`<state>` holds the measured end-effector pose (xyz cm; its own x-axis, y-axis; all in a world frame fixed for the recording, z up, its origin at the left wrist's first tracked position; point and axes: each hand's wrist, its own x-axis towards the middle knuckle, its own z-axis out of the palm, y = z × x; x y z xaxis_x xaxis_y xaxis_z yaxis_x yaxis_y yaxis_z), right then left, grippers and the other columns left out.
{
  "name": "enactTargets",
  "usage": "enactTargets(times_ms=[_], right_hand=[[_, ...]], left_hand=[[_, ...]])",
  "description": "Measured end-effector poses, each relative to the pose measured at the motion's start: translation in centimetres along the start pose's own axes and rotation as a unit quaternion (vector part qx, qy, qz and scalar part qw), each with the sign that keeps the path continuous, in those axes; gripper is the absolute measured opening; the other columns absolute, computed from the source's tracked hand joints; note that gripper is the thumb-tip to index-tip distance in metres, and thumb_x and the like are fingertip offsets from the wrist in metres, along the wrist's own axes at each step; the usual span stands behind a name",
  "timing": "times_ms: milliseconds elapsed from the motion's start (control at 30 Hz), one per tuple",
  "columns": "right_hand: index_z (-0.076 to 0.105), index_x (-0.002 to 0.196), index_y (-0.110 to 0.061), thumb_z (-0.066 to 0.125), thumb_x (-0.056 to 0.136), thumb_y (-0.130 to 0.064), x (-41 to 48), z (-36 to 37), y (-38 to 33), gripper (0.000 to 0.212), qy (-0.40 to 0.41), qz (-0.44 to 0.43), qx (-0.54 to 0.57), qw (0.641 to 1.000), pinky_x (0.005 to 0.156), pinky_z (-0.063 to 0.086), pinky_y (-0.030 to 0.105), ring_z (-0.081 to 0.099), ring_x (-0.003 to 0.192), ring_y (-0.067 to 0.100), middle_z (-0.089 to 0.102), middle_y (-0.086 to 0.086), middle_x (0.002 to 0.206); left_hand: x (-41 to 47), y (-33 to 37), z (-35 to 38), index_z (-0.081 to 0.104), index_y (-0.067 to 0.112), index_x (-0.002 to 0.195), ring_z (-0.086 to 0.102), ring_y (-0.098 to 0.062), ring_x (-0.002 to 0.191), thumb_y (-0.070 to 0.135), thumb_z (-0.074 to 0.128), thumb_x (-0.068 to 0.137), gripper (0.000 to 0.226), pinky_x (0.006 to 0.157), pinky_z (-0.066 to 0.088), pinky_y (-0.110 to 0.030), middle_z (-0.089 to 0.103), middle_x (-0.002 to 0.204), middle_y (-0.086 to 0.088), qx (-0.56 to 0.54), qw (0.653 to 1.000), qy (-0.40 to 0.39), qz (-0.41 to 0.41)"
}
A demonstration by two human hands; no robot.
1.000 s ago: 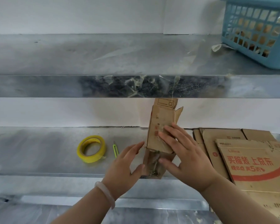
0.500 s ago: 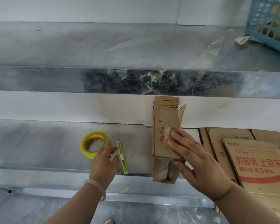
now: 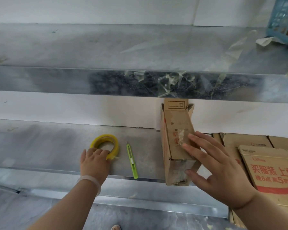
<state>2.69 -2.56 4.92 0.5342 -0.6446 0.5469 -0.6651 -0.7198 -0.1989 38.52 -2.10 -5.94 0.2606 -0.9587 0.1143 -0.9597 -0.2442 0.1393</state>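
The box (image 3: 176, 128) points its long side away to the wall (image 3: 73, 107); the right hand (image 3: 223, 170) rests flat on it, fingers spread; the left hand (image 3: 94, 161) curls fingers over the tape roll (image 3: 116, 144).

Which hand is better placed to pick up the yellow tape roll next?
Left. The left hand curls over the tape roll; the right hand lies flat on the cardboard box, beyond the green cutter.

Soft, even daylight; dull sheen on steel, wide-angle bending at edges, slight blur.
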Motion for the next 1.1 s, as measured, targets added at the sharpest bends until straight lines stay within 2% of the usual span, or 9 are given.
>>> enactTargets(times_ms=[67, 200, 333, 433, 500, 633, 767, 900, 1100], right_hand=[[0.046, 0.139, -0.025, 0.057, 0.09, -0.05, 0.1, -0.3, -0.4, 0.057, -0.002, 0.001, 0.002, 1.0, 0.108, 0.042, 0.051, 0.037, 0.141, 0.021, 0.048, 0.001, 0.145], [0.051, 0.137, -0.017, 0.052, 0.095, -0.038, 1.8, -1.6, -2.2, 0.047, 0.04, 0.0, 0.02, 0.999, 0.111, 0.038, 0.048, 0.042, 0.137, 0.022, 0.054, 0.003, 0.139], [0.06, 0.132, -0.015, 0.044, 0.097, -0.033, 5.7, -2.3, -5.3, 0.043, 0.018, 0.014, 0.002, 1.0, 0.108, 0.037, 0.031, 0.053, 0.124, 0.016, 0.064, -0.002, 0.126], [0.064, 0.127, -0.015, 0.043, 0.092, -0.042, 8.2, -1.9, -7.5, 0.048, -0.032, 0.049, -0.004, 0.998, 0.096, 0.047, 0.031, 0.061, 0.111, 0.019, 0.068, -0.001, 0.114], [0.063, 0.127, -0.017, 0.049, 0.095, -0.042, 9.1, -2.2, -8.2, 0.043, -0.065, 0.095, 0.044, 0.992, 0.094, 0.048, 0.033, 0.06, 0.11, 0.021, 0.068, -0.001, 0.114], [0.066, 0.118, -0.031, 0.058, 0.094, -0.043, 9.2, -3.1, -8.0, 0.028, -0.077, 0.175, 0.113, 0.975, 0.083, 0.046, 0.018, 0.059, 0.094, 0.003, 0.068, -0.012, 0.106], [0.067, 0.104, -0.03, 0.065, 0.091, -0.038, 9.2, -3.6, -8.0, 0.016, -0.103, 0.258, 0.177, 0.944, 0.068, 0.045, 0.008, 0.059, 0.079, -0.003, 0.063, -0.017, 0.084], [0.066, 0.088, -0.032, 0.064, 0.09, -0.036, 9.2, -4.0, -7.3, 0.005, -0.134, 0.29, 0.206, 0.925, 0.06, 0.042, 0.005, 0.057, 0.078, -0.008, 0.063, -0.016, 0.08], [0.062, 0.086, -0.028, 0.058, 0.095, -0.027, 9.2, -5.4, -7.6, 0.01, -0.129, 0.312, 0.295, 0.894, 0.074, 0.054, 0.022, 0.067, 0.076, 0.003, 0.072, -0.013, 0.086]], left_hand=[[0.1, 0.1, -0.9, 0.071, 0.023, 0.085, 0.064, -0.031, 0.091, 0.037, 0.047, 0.075, 0.029, 0.096, 0.041, -0.059, 0.069, 0.082, 0.003, -0.005, 1.0, 0.002, 0.026], [-0.2, 2.4, -5.0, 0.067, 0.019, 0.094, 0.067, -0.03, 0.084, 0.042, 0.041, 0.083, 0.037, 0.1, 0.04, -0.053, 0.07, 0.09, 0.001, -0.095, 0.992, 0.05, 0.065], [-1.4, 6.0, -11.4, 0.068, 0.017, 0.092, 0.064, -0.025, 0.076, 0.043, 0.047, 0.085, 0.033, 0.076, 0.052, -0.038, 0.069, 0.087, 0.004, -0.168, 0.966, 0.112, 0.159], [-2.3, 8.4, -14.7, 0.069, 0.019, 0.095, 0.061, -0.016, 0.076, 0.048, 0.048, 0.085, 0.037, 0.068, 0.049, -0.031, 0.067, 0.086, 0.007, -0.219, 0.951, 0.106, 0.189], [-2.8, 9.3, -15.7, 0.069, 0.022, 0.096, 0.057, -0.009, 0.075, 0.054, 0.047, 0.084, 0.041, 0.067, 0.045, -0.025, 0.064, 0.081, 0.011, -0.231, 0.947, 0.096, 0.203], [-3.3, 10.2, -16.9, 0.067, 0.028, 0.097, 0.052, -0.003, 0.072, 0.065, 0.041, 0.082, 0.048, 0.064, 0.038, -0.013, 0.053, 0.074, 0.018, -0.232, 0.949, 0.079, 0.2], [-3.7, 10.9, -17.2, 0.069, 0.022, 0.095, 0.054, -0.008, 0.073, 0.063, 0.044, 0.083, 0.049, 0.067, 0.041, -0.02, 0.057, 0.079, 0.014, -0.211, 0.945, 0.112, 0.225], [-4.1, 11.3, -17.0, 0.07, 0.02, 0.096, 0.062, -0.015, 0.075, 0.069, 0.034, 0.087, 0.061, 0.069, 0.049, -0.029, 0.067, 0.085, 0.004, -0.183, 0.946, 0.129, 0.234], [-3.7, 11.5, -18.3, 0.071, 0.024, 0.094, 0.051, -0.009, 0.064, 0.079, 0.029, 0.08, 0.071, 0.058, 0.041, -0.024, 0.05, 0.072, 0.014, -0.179, 0.953, 0.118, 0.216]])
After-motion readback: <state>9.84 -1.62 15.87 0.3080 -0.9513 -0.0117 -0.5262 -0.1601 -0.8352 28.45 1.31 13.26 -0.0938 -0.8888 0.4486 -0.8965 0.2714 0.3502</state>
